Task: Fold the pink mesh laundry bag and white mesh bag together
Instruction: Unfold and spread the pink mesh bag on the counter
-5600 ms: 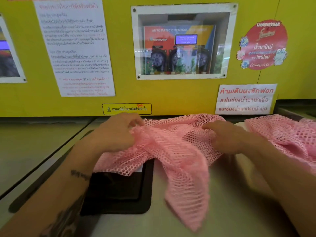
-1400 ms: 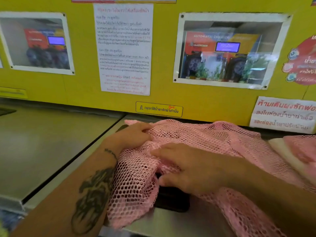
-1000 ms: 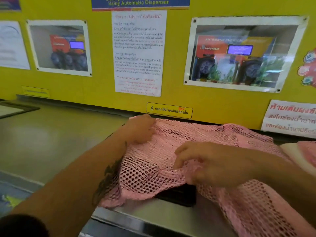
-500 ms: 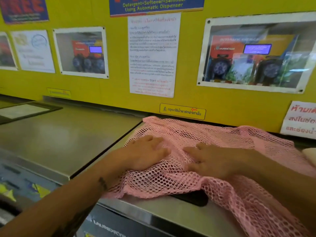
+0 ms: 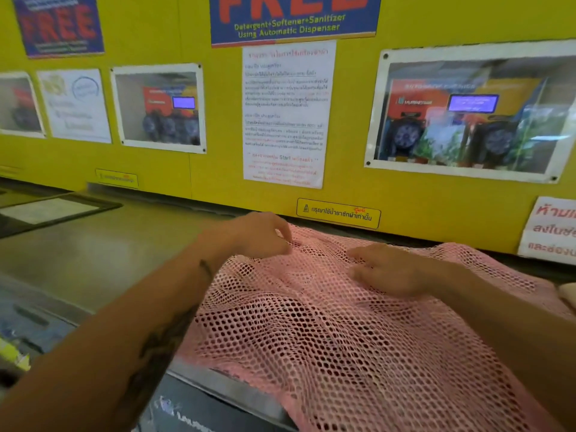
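Note:
The pink mesh laundry bag [image 5: 327, 332] lies spread over the top of a washing machine, and its near part hangs over the front edge. My left hand [image 5: 258, 236] is at the bag's far left corner, arched, with bent fingers and thumb pinching the mesh there. My right hand [image 5: 388, 271] lies flat on the mesh further right, its straight fingers pointing left and pressing the fabric down. A pale white piece [image 5: 568, 294], perhaps the white mesh bag, shows only as a sliver at the right edge.
The steel machine top [image 5: 103, 254] runs off to the left, with a dark-framed lid [image 5: 53, 210] at its far left. A yellow wall [image 5: 215, 169] with posters and dispenser windows stands right behind the bag. The machine's front panel [image 5: 193, 413] drops away below.
Both hands lay flat on the middle of the bag half a second ago. My left hand has moved to the far left corner and curled; my right hand has slid slightly right, still flat.

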The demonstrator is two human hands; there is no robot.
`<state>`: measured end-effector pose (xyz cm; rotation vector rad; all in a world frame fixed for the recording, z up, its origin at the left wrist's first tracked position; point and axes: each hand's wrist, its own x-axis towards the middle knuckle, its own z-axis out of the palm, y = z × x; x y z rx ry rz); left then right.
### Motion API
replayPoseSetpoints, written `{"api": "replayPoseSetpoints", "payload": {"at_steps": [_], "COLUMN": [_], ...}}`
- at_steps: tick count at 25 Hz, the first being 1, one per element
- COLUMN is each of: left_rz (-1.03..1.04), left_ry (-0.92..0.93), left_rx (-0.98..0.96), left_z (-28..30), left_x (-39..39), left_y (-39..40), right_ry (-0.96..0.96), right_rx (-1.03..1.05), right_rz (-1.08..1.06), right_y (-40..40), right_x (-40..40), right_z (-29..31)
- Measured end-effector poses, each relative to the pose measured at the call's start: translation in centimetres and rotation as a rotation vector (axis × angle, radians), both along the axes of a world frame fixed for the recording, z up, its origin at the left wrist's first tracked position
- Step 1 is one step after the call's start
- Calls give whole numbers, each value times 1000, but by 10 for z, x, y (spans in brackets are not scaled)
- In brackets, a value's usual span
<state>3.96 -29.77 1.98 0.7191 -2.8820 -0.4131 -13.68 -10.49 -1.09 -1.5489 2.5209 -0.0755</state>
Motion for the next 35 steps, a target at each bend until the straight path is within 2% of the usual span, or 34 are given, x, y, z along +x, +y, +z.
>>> {"api": "replayPoseSetpoints", "payload": {"at_steps": [4,7,9,11,12,14,17,19,22,25,28,30,33,35], "left_rz": [144,196,158,135,135,159,215,234,226,227,208,152,113,124], "left_ry": [-82,-221,-246,-256,-267,-295,-320,-319,-318,-325,-327,-297,-165,13], "left_rx": [62,40,67,88,93,100,102,107,130,146,138,106,46,12], "left_z": [-41,-68,-68,-64,-62,-60,-61,-61,-60,-60,-53,-43,-25,-16], "left_x": [-43,-54,-54,-51,-48,-42,-32,-28,-25,-24,-19,-10,15,37], "left_y": [-2,-11,-16,-19,-21,-25,-30,-31,-30,-30,-26,-22,-13,-3], "right_ry": [-34,91,167,114,66,-33,-70,2,128,39,39,-2,-3,24], "right_rx": [214,347,192,-44,-97,-56,143,197,81,142,49,50,210,189], "right_rz": [-135,-173,-179,-213,-194,-138,-156,-203,-273,-192,-156,-8,185,194], "right_y": [-7,-16,-27,-45,-56,-77,-89,-98,-110,-108,-93,-79,-57,-49], "right_x": [-19,-18,-19,-25,-23,-27,-32,-27,-10,-2,14,31,59,65], "right_z": [-7,19,29,22,16,-2,-10,0,1,-8,2,12,16,15]}}
